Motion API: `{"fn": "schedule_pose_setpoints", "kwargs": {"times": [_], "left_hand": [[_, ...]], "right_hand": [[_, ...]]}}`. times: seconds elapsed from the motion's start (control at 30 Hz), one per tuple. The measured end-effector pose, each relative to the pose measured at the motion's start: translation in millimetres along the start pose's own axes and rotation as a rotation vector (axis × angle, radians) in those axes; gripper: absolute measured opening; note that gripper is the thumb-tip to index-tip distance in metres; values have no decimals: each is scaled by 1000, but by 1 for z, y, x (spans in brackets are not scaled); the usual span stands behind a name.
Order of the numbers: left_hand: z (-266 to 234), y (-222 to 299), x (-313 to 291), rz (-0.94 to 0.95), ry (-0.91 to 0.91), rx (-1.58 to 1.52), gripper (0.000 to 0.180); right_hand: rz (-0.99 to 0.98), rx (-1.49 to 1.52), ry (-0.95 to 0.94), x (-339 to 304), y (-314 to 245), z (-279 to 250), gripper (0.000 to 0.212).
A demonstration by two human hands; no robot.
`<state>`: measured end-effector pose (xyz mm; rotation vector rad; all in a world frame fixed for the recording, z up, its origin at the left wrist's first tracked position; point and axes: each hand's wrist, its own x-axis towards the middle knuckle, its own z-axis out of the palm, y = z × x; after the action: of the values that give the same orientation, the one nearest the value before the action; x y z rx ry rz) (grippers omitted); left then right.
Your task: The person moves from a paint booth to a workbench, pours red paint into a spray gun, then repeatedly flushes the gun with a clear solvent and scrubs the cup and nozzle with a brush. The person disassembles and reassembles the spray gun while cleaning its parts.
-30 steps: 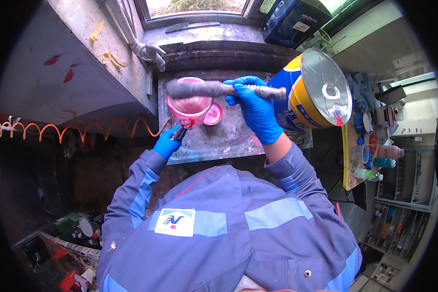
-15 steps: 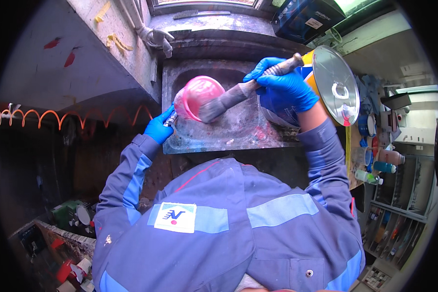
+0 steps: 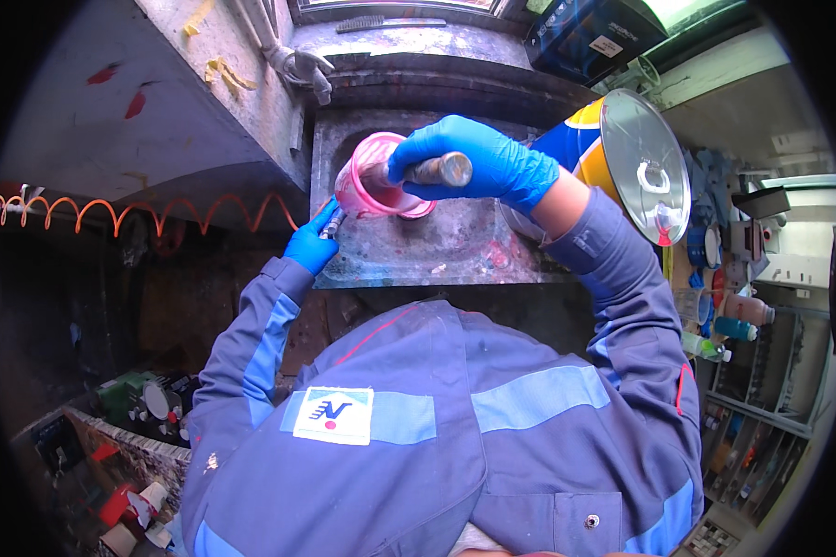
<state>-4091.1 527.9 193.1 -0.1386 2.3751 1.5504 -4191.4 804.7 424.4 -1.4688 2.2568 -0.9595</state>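
Observation:
My right hand [image 3: 483, 162], in a blue glove, is closed round the grey handle of a thick paint-stained brush [image 3: 439, 171]. The brush reaches down into a pink-coated cup [image 3: 351, 193], its bristle end hidden by the cup and my hand. My left hand [image 3: 313, 239], also gloved in blue, closes on a silvery metal piece [image 3: 333, 223] at the cup's near left side. The metal piece is mostly covered by the fingers. Both hands are over a grey, paint-stained basin [image 3: 390, 269]. Another pink rim [image 3: 422, 211] shows just under the cup on the right.
A large blue and yellow drum [image 3: 590, 139] with a clear lid leans at the basin's right. An orange coiled hose [image 3: 139, 215] runs in from the left. On the back ledge lie a wire brush [image 3: 381, 23] and a dark box [image 3: 590, 37]. Bottles [image 3: 738, 328] stand far right.
My right hand has moved left and turned, bringing the brush from a slant across the cup's rim to down inside it. The cup has tilted; my left hand keeps its hold.

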Motion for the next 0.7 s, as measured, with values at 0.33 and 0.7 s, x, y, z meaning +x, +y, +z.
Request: {"fn": "schedule_pose_setpoints", "kwargs": {"times": [0.33, 0.7], "left_hand": [[13, -8, -20, -81, 104, 130, 67], [-13, 15, -46, -268, 107, 207, 78]], "right_hand": [[314, 345, 242, -9, 39, 41, 16], [364, 868, 817, -54, 55, 32, 22]]}}
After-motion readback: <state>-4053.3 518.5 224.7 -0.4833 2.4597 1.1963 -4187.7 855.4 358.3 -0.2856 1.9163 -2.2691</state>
